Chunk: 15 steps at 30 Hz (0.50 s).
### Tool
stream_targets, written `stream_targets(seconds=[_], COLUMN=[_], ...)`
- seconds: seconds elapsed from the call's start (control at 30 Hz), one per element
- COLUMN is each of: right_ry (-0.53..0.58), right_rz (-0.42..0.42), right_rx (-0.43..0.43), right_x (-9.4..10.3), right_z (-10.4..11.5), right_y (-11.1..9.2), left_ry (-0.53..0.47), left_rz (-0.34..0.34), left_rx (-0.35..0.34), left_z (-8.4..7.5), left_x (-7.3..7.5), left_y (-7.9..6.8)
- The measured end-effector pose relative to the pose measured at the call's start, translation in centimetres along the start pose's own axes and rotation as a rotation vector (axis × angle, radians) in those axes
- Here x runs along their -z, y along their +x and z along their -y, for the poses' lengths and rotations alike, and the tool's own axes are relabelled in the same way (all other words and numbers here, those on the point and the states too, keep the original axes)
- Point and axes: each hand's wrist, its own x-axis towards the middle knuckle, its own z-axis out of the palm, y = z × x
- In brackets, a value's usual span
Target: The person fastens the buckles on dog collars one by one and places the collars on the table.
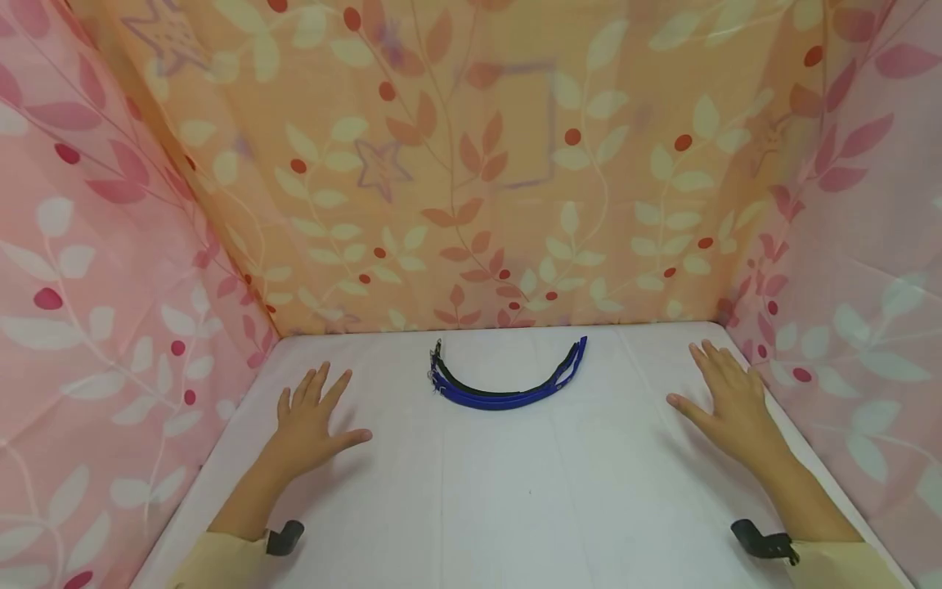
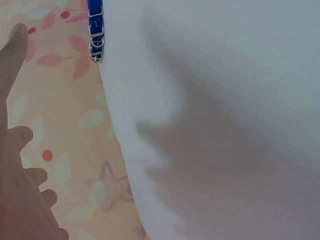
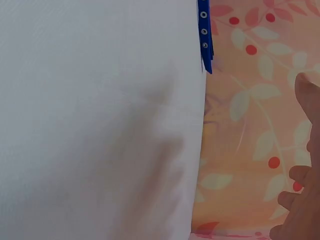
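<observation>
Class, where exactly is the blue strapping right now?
In the head view, the blue strapping lies curved on the white table near its far edge, between the left hand and the right hand, its buckled end toward the left.

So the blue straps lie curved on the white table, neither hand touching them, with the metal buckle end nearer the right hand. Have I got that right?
Not quite: the metal buckle end is nearer the left hand, as the head view shows. The blue straps do lie curved on the white table, with neither hand touching them.
</observation>
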Motion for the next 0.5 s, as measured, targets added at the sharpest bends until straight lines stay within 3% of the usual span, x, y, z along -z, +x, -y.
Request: stream_targets(seconds=[0.5], right_ry=[0.129], right_rz=[0.042], right_rx=[-0.002], right_x=[-1.9], right_z=[1.4], right_y=[2.2], left_ry=[-0.085], left_rz=[-0.013], left_rx=[-0.053], left_z=[-2.5], left_x=[-2.7], left_y=[2.5])
